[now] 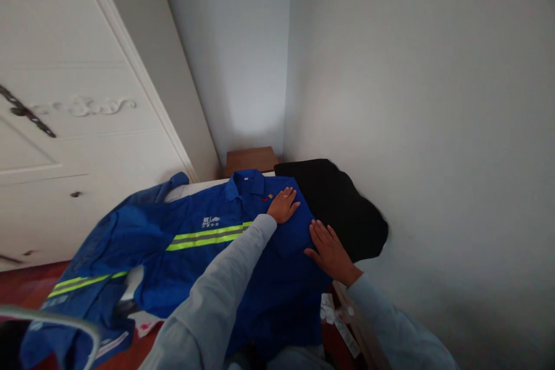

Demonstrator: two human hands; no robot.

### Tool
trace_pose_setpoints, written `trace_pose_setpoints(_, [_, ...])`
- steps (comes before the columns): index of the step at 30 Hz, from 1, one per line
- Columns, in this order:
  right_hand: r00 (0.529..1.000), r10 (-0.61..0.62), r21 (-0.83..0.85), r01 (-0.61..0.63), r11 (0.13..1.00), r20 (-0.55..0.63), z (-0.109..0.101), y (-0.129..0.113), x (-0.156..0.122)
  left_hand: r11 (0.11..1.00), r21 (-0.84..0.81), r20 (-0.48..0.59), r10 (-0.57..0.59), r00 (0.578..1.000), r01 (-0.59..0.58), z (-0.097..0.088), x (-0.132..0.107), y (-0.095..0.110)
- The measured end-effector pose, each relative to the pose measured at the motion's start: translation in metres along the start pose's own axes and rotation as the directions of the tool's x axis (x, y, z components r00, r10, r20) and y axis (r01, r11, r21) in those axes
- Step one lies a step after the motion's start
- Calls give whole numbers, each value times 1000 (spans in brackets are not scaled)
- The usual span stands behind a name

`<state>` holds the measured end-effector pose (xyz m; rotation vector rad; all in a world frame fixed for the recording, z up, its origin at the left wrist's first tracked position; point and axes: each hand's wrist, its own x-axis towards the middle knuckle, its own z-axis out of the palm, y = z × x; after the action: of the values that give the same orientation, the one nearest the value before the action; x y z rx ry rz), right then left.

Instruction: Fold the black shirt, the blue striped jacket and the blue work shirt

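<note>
A blue work jacket (203,254) with yellow reflective stripes lies spread on a surface, collar toward the wall. My left hand (283,205) rests flat on the jacket's chest near the collar, fingers stretched out. My right hand (329,251) lies flat with fingers apart on the jacket's right edge, beside a black garment (347,208). Both arms wear light grey sleeves. Neither hand grips anything.
A white wardrobe (65,127) with dark handles stands at the left. A brown wooden piece (250,159) sits in the corner behind the jacket. Grey walls close in at the right. Papers or packets (338,318) lie by the lower right of the jacket.
</note>
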<state>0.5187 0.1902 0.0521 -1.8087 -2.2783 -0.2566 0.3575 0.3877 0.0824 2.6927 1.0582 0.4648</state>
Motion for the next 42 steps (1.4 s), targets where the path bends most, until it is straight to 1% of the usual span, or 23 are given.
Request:
trace_pose_setpoints(4, [1000,9,-1,-9,1000,15,4,3,0,996,88,89,-29,996,21,-18,-40,-26])
trace_pose_setpoints(9, [999,32,13,-33,999,44,8,7,-1,988,148,148,-67,987,45,-50,-110,-66])
trace_pose_setpoints(11, [996,46,22,-48,999,75,7,9,-1,987,139,168,-99,981,76,-66,-139,-80])
trace_pose_setpoints(14, [985,61,51,-70,996,161,3,14,1,994,52,179,-101,979,93,-94,-182,-94])
trace_pose_setpoints(16, [972,69,76,-88,993,224,0,20,2,994,-19,132,-102,986,105,-116,-212,-102])
trace_pose_setpoints(18, [954,90,93,-121,988,286,-4,25,5,986,-44,18,-162,987,163,-140,-243,-113])
trace_pose_setpoints(19, [945,105,100,-143,985,311,-6,25,9,975,-37,-52,-221,974,220,-153,-259,-120])
trace_pose_setpoints(20, [939,115,111,-159,981,325,-9,24,13,956,-21,-124,-293,948,293,-166,-275,-129])
trace_pose_setpoints(21, [939,114,133,-165,977,323,-12,19,20,925,1,-192,-372,908,379,-179,-290,-139])
trace_pose_setpoints(22, [947,96,168,-152,974,305,-15,10,28,881,25,-254,-452,855,473,-191,-305,-151])
trace_pose_setpoints(23, [961,56,218,-119,969,272,-19,-3,38,821,47,-307,-531,790,570,-204,-319,-164])
trace_pose_setpoints(25, [981,-70,336,5,942,180,-28,-41,62,659,71,-369,-680,634,749,-226,-344,-189])
trace_pose_setpoints(27, [972,-214,444,149,883,101,-36,-92,92,486,10,-338,-820,461,874,-242,-360,-211])
trace_pose_setpoints(28, [956,-286,491,218,843,66,-39,-120,108,421,-42,-293,-872,391,906,-247,-366,-220])
trace_pose_setpoints(29, [935,-353,530,282,799,33,-40,-149,124,374,-98,-241,-908,343,922,-250,-369,-227])
trace_pose_setpoints(30, [914,-405,560,334,758,3,-40,-178,141,348,-149,-192,-929,318,926,-252,-370,-232])
trace_pose_setpoints(32, [871,-490,577,417,702,-33,-34,-231,172,332,-218,-127,-942,310,918,-251,-370,-239])
trace_pose_setpoints(33, [849,-527,566,446,693,-24,-29,-254,185,329,-242,-109,-944,311,913,-250,-369,-241])
trace_pose_setpoints(35, [822,-567,509,465,724,55,-19,-292,205,318,-310,-76,-948,310,896,-249,-366,-242])
trace_pose_setpoints(36, [814,-574,480,470,741,91,-13,-305,212,316,-349,-70,-948,312,882,-249,-364,-242])
trace_pose_setpoints(39, [810,-571,431,471,769,134,-1,-328,218,353,-463,-115,-934,339,813,-254,-355,-236])
trace_pose_setpoints(41, [818,-562,432,464,773,126,4,-334,216,419,-513,-189,-906,378,749,-259,-341,-225])
trace_pose_setpoints(42, [820,-559,438,461,772,124,6,-335,215,461,-527,-230,-886,402,714,-262,-330,-216])
